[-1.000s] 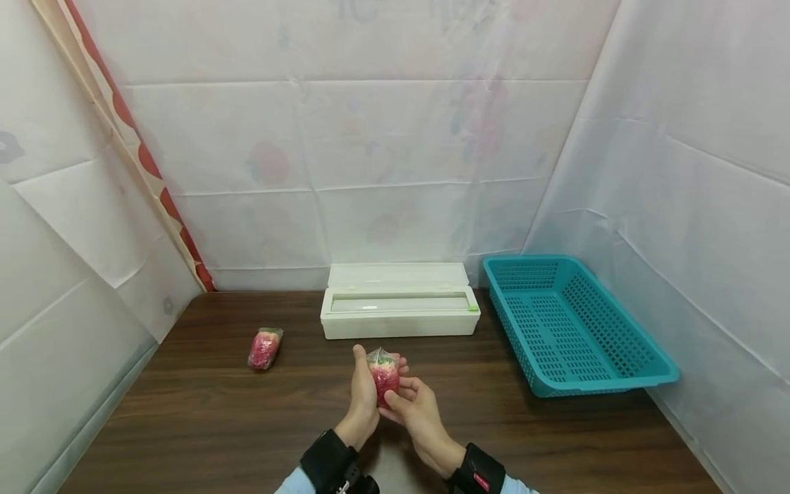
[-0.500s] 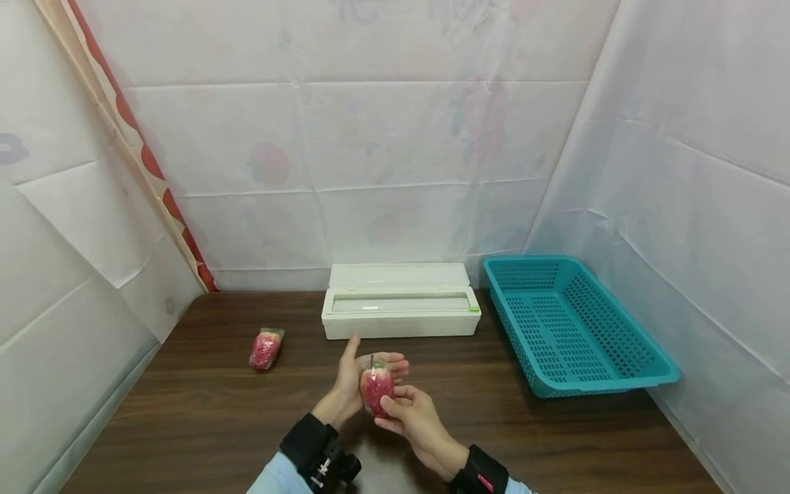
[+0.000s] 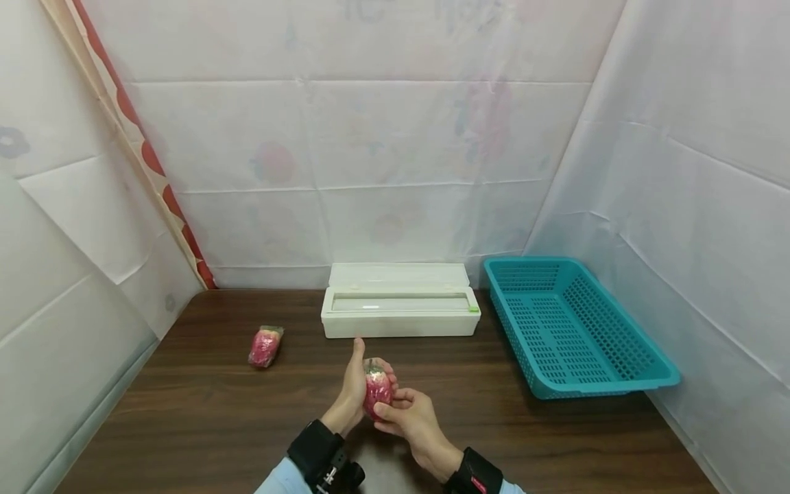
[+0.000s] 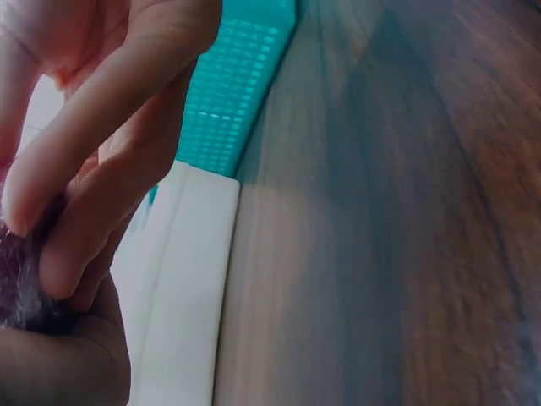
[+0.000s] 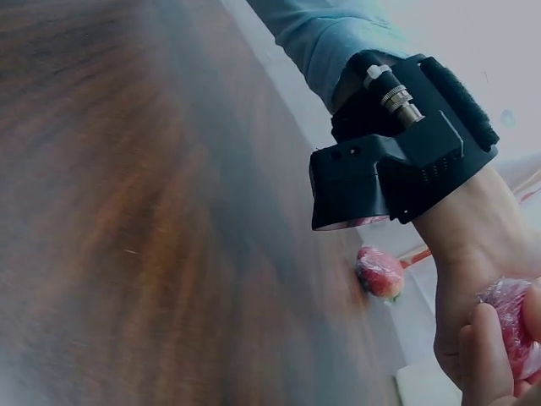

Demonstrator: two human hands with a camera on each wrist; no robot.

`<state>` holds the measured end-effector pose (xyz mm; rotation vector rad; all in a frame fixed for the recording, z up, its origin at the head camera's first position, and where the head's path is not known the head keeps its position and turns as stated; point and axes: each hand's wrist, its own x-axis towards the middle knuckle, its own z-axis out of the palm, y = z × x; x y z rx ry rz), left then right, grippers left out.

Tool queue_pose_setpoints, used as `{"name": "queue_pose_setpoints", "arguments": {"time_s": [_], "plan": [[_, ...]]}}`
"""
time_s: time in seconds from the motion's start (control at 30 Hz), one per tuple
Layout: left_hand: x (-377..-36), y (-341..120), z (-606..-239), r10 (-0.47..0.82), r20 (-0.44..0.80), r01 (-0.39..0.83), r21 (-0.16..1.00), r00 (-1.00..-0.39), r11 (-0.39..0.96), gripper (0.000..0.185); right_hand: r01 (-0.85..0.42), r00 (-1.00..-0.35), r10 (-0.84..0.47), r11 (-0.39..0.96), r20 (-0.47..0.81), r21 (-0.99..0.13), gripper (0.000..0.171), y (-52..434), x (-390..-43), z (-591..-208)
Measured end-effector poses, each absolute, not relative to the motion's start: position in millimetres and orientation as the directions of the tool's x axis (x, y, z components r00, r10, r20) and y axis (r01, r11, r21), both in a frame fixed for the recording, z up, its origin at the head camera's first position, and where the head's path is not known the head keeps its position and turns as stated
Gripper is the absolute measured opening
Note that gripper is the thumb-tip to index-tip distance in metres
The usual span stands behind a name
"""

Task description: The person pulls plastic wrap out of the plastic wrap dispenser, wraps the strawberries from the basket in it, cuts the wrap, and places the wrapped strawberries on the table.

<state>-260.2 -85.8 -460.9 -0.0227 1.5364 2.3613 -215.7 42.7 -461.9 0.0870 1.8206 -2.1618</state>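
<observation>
A red fruit (image 3: pixel 377 392) with a pale top and a short dark stem, wrapped in clear film, is held above the table's near middle. My left hand (image 3: pixel 352 388) cradles it from the left, thumb upright and fingers curved behind it. From the right, my right hand (image 3: pixel 418 424) pinches its lower part between thumb and fingers. In the right wrist view, crinkled film shows on the fruit (image 5: pixel 510 326) between the hands. The left wrist view shows only an edge of the fruit (image 4: pixel 15 275), under the right hand's fingers. A second wrapped red fruit (image 3: pixel 265 346) lies on the table's left.
Behind the hands stands a long white box (image 3: pixel 401 325), its lid raised, resembling a cling film dispenser. At the right is a teal perforated basket (image 3: pixel 607 385). White sheets (image 3: pixel 382 137) enclose the dark wooden table (image 3: pixel 185 425) at the back and sides.
The held fruit has come slightly left and toward me. My left fingers spread out straighter half a second ago and now curve in around it. The right hand keeps its pinch.
</observation>
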Motion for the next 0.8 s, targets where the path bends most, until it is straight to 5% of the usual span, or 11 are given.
{"name": "queue_pose_setpoints", "arguments": {"time_s": [0.4,0.8], "plan": [[-248.1,-74.1,-463.8,0.132,-0.18,-0.223,0.81,-0.975,-0.543,0.079,0.232,-0.966,-0.158,-0.181,-0.204,-0.956,0.046,37.6,-218.5,-465.0],[-241.1,-70.5,-464.2,-0.05,-0.227,-0.174,0.851,-0.973,-0.496,0.084,0.206,-0.978,-0.048,-0.178,-0.201,-0.962,0.041,18.4,-219.4,-463.5]]}}
